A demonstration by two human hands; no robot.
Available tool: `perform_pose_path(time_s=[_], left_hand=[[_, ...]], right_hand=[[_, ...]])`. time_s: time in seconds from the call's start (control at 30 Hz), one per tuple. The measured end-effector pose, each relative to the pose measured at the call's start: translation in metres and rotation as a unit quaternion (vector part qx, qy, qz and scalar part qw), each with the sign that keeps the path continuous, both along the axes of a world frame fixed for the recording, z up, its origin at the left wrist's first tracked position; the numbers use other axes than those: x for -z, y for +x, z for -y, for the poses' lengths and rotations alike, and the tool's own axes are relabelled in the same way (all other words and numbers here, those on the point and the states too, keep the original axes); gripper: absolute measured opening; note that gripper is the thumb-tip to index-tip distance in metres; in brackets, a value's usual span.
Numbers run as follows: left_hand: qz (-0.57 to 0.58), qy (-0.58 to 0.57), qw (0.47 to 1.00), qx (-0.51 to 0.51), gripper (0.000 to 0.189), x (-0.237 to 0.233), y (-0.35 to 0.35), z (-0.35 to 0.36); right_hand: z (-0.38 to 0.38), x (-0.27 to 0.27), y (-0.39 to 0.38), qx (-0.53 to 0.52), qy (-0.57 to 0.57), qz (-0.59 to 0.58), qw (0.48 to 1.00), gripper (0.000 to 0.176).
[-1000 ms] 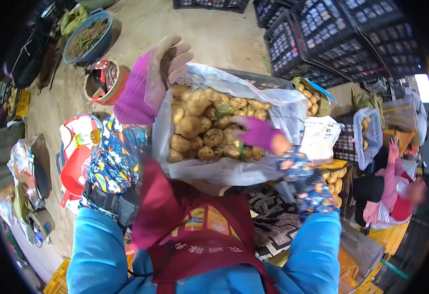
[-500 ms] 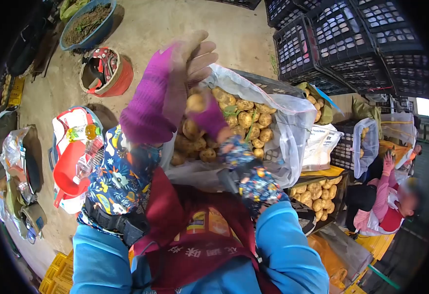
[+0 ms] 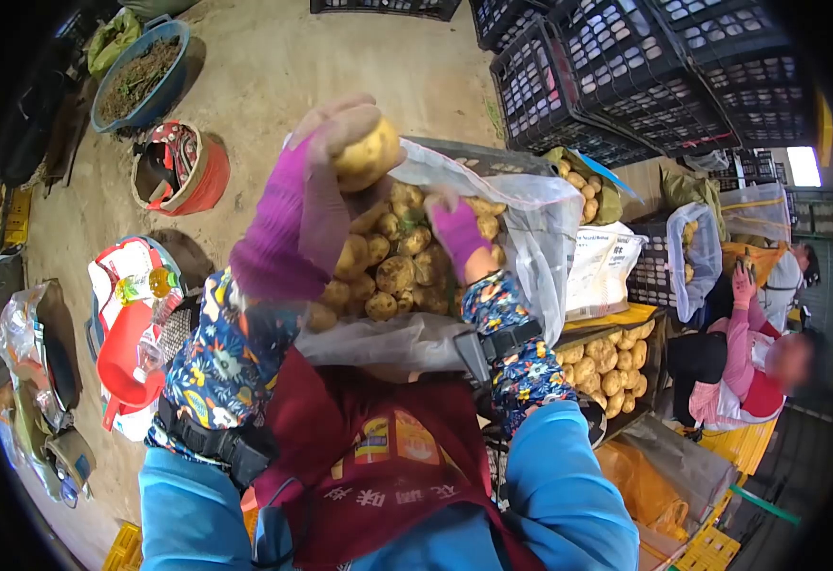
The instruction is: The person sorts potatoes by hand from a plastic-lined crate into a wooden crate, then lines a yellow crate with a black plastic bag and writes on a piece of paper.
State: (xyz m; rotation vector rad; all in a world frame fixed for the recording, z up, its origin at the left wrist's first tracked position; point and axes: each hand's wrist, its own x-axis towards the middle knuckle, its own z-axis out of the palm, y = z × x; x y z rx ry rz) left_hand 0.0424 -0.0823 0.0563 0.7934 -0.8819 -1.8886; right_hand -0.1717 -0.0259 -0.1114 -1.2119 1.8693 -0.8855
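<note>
My left hand [image 3: 326, 162], in a purple and grey glove, is raised over the left side of a crate with a pale mesh liner [image 3: 554, 214]. Its fingers are wrapped round a potato [image 3: 369, 157]. Many more potatoes [image 3: 397, 274], with soil marks on their skins, lie inside the liner. My right hand [image 3: 456, 228], gloved in purple, is low over the right part of this heap. Its fingers are smeared by motion, and whether they grip anything does not show.
Dark crates [image 3: 616, 81] are stacked at the back right. A crate of potatoes [image 3: 607, 366] stands at my right, and beyond it sits another person [image 3: 744, 366]. To the left are a red bucket [image 3: 202, 181], a blue basin [image 3: 164, 90] and a red scoop [image 3: 126, 366].
My left hand, open with fingers stretched out before, is now closed round a potato. My right hand has moved right, away from it, over the heap. The view has shifted slightly.
</note>
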Motion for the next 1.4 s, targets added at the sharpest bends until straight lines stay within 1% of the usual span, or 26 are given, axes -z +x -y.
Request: perform_pose_path(time_s=[0.03,0.1,0.13,0.2,0.23,0.27,0.33,0.43,0.47,0.5,0.57,0.63,0.67,0.77,0.8,0.83,0.9,0.93,1.03,1.07,1.17,1.23,1.27,1.3,1.37,1.4], left_hand=[[0.024,-0.007,1.0,-0.01,0.047,-0.007,0.003,0.003],[0.012,0.037,0.999,-0.023,0.043,-0.015,0.004,0.002],[0.043,0.016,0.998,-0.033,0.042,-0.014,0.0,0.003],[0.068,-0.003,0.997,-0.029,0.04,-0.012,-0.005,0.007],[0.061,0.0,0.998,-0.016,0.039,-0.012,-0.004,0.009],[0.016,0.029,0.999,0.018,0.038,-0.015,-0.001,0.012],[-0.006,0.073,0.996,0.043,0.036,-0.026,0.002,0.014],[0.056,-0.003,0.998,0.03,0.038,-0.023,-0.001,0.011],[0.079,-0.044,0.995,0.034,0.038,-0.019,-0.002,0.011],[0.107,-0.109,0.987,0.051,0.039,-0.012,-0.001,0.015],[0.169,-0.18,0.966,0.079,0.044,-0.005,-0.012,0.009],[0.243,-0.197,0.944,0.107,0.055,-0.007,-0.03,-0.005],[0.279,-0.296,0.907,0.107,0.065,0.018,-0.038,-0.01],[0.236,-0.29,0.897,0.234,0.068,0.019,-0.065,-0.039],[0.166,-0.373,0.892,0.196,0.067,0.043,-0.074,-0.044],[0.135,-0.325,0.905,0.24,0.066,0.032,-0.079,-0.051],[0.078,-0.221,0.916,0.326,0.064,0.008,-0.084,-0.065],[0.041,-0.182,0.914,0.361,0.06,-0.012,-0.084,-0.073],[0.035,-0.117,0.901,0.417,0.059,-0.027,-0.086,-0.084],[0.056,-0.134,0.895,0.421,0.058,-0.027,-0.086,-0.084],[0.063,-0.144,0.905,0.396,0.059,-0.021,-0.093,-0.087],[0.13,-0.345,0.889,0.27,0.062,0.001,-0.099,-0.079],[0.161,-0.437,0.862,0.199,0.064,0.008,-0.102,-0.077],[0.256,-0.487,0.813,0.19,0.067,0.014,-0.101,-0.074],[0.433,-0.562,0.684,0.169,0.075,-0.004,-0.097,-0.077],[0.422,-0.551,0.7,0.169,0.075,-0.002,-0.096,-0.076]], right_hand=[[0.002,0.013,0.002,-0.021,0.043,-0.007,0.999,0.04],[0.011,0.046,0.016,-0.072,-0.128,-0.099,0.984,0.041],[0.023,0.052,0.025,-0.107,-0.052,-0.2,0.973,0.043],[0.054,0.06,0.037,-0.166,0.099,-0.391,0.9,0.046],[0.067,0.072,0.035,-0.169,0.118,-0.354,0.912,0.048],[0.079,0.085,0.034,-0.173,0.136,-0.316,0.923,0.05],[0.085,0.1,0.027,-0.196,0.117,-0.3,0.926,0.052],[0.068,0.127,-0.003,-0.15,-0.029,-0.184,0.971,0.052],[0.05,0.086,-0.002,-0.072,-0.091,0.052,0.992,0.054],[0.037,0.062,-0.008,-0.061,-0.091,0.11,0.988,0.056],[0.009,0.023,-0.025,-0.032,-0.093,0.224,0.97,0.059],[-0.015,-0.057,-0.025,-0.039,-0.12,0.245,0.961,0.06],[-0.026,-0.089,-0.025,-0.044,-0.137,0.254,0.956,0.06],[-0.058,-0.142,-0.036,-0.101,-0.203,0.033,0.973,0.057],[-0.071,-0.157,-0.035,-0.074,-0.175,0.025,0.981,0.052],[-0.083,-0.171,-0.035,-0.048,-0.146,0.018,0.988,0.048],[-0.102,-0.175,-0.044,-0.028,-0.182,-0.07,0.98,0.043],[-0.111,-0.183,-0.042,0.007,-0.095,-0.063,0.993,0.038],[-0.128,-0.169,-0.047,0.038,-0.088,-0.284,0.954,0.032],[-0.13,-0.176,-0.049,0.058,-0.063,-0.201,0.976,0.032],[-0.13,-0.161,-0.06,0.067,-0.159,-0.162,0.972,0.035],[-0.119,-0.153,-0.064,0.066,-0.206,-0.079,0.973,0.035],[-0.115,-0.151,-0.064,0.063,-0.228,-0.036,0.971,0.036],[-0.112,-0.15,-0.061,0.055,-0.175,-0.075,0.98,0.036],[-0.111,-0.173,-0.041,0.04,-0.062,-0.148,0.986,0.035],[-0.104,-0.178,-0.043,0.068,-0.038,-0.078,0.994,0.033]])
